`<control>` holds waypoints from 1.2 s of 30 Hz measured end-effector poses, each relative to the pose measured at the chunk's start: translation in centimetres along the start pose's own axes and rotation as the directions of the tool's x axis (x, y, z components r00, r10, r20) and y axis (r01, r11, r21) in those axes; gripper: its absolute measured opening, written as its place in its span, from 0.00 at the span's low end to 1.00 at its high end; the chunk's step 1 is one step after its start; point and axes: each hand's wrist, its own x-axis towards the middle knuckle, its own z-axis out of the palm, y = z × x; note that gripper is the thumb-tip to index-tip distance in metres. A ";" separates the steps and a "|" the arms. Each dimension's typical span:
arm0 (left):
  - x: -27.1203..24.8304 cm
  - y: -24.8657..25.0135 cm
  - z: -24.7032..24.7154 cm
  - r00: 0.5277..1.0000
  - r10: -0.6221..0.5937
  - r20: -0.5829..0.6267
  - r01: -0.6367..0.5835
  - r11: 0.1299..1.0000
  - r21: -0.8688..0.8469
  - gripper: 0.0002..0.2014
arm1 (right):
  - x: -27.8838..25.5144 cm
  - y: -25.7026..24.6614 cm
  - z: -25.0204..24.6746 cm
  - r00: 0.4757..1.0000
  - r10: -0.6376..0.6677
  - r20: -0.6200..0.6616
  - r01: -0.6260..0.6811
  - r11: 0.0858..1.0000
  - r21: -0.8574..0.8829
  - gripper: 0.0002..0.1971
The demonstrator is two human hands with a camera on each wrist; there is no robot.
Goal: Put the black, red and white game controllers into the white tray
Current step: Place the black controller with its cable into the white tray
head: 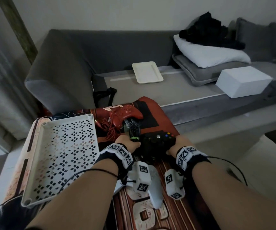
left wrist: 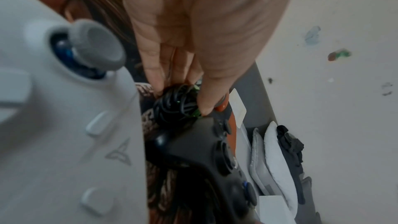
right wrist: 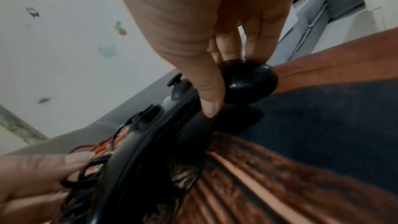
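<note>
1. While both forearms reach up from the bottom of the head view, the right hand (head: 175, 145) grasps the black game controller (head: 157, 141) at centre frame, thumb on its near face and fingers curled round the right grip.
2. At the controller's left end, the left hand (head: 129, 143) pinches the coiled black cable (left wrist: 175, 103), thumb on one side and fingers on the other.
3. The black controller lies on a red patterned cloth (head: 165, 117), to the right of the white tray.
4. The red game controller (head: 125, 115) sits higher in the frame, beyond the black one, with its red cord (head: 110, 131) tangled below and left of it.
5. The white game controller (head: 153, 188) lies lower centre, between the two wrists and partly hidden by the wrist cameras.
6. The white tray (head: 34, 173), with perforated floor, fills the lower left; none of the controllers is in it.
7. Across the upper half runs a grey sofa (head: 59, 63) carrying a shallow white dish (head: 147, 72), a white box (head: 243, 81) and a white pillow (head: 208, 55) under black clothing (head: 208, 30).
</note>
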 end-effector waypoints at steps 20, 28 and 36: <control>-4.8 -9.8 -16.0 0.906 -0.028 -0.422 -0.035 0.989 -0.142 0.16 | -7.8 -17.8 1.7 0.946 -0.323 0.015 0.321 0.943 0.082 0.28; -0.9 -16.3 -20.6 0.879 -0.148 -0.453 0.148 0.988 -0.037 0.19 | -5.4 -25.5 7.8 0.925 -0.377 0.052 0.375 0.926 0.037 0.24; 2.0 -18.3 -21.2 0.864 -0.168 -0.475 0.178 0.984 -0.025 0.17 | -3.1 -28.5 11.6 0.922 -0.377 0.086 0.377 0.926 0.017 0.23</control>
